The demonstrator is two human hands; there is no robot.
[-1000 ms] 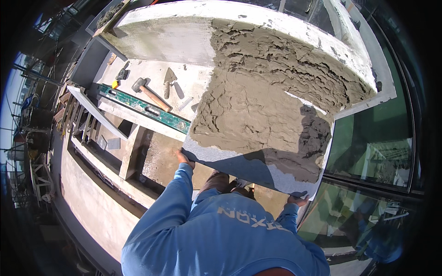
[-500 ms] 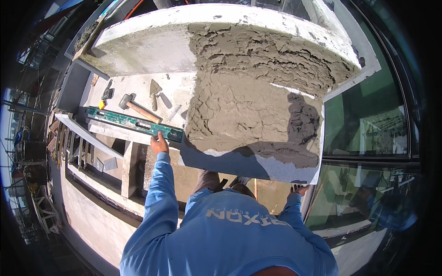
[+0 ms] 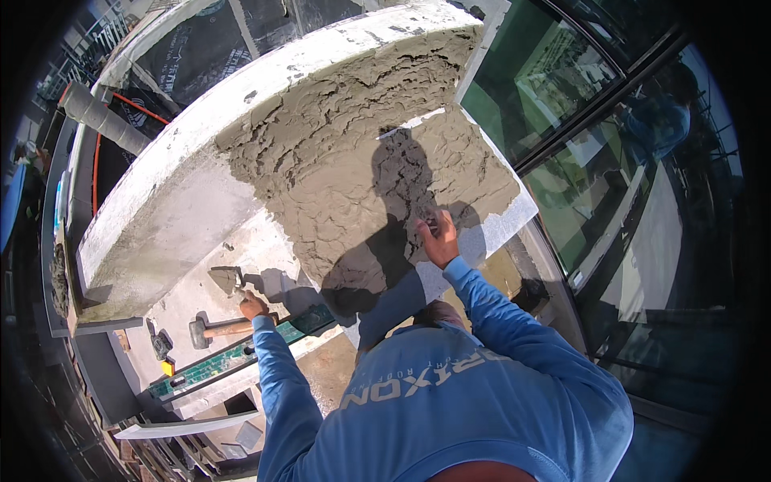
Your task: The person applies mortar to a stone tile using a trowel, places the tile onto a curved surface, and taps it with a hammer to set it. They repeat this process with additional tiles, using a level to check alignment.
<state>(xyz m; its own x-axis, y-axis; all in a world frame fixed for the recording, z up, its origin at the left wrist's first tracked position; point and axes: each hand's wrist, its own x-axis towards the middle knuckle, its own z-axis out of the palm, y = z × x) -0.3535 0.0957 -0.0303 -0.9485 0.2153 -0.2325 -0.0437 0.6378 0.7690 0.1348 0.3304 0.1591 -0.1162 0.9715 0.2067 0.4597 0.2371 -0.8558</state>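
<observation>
My left hand (image 3: 254, 306) is closed around the handle of a pointed trowel (image 3: 226, 279), whose blade lies over the pale ledge to the left of the mortar. Over the right part of the wet grey mortar (image 3: 337, 189) is my right hand (image 3: 439, 241), its thumb and fingers curled together. Whatever may be between those fingers blends with the mortar and cannot be made out. The mortar lies rough and ridged on a pale grey slab (image 3: 512, 210) and up the curved wall behind. Shadows of my head and arms fall across it.
Below my left hand lie a hammer (image 3: 225, 330) and a green spirit level (image 3: 213, 368). A dark tool with a yellow end (image 3: 161, 345) rests farther left. The white curved parapet (image 3: 181, 132) runs along the back. Glass panels (image 3: 554, 88) stand at right.
My left hand has left the spirit level and taken hold of the trowel. My right hand has moved from the slab's near right corner up over the mortar. The view has turned.
</observation>
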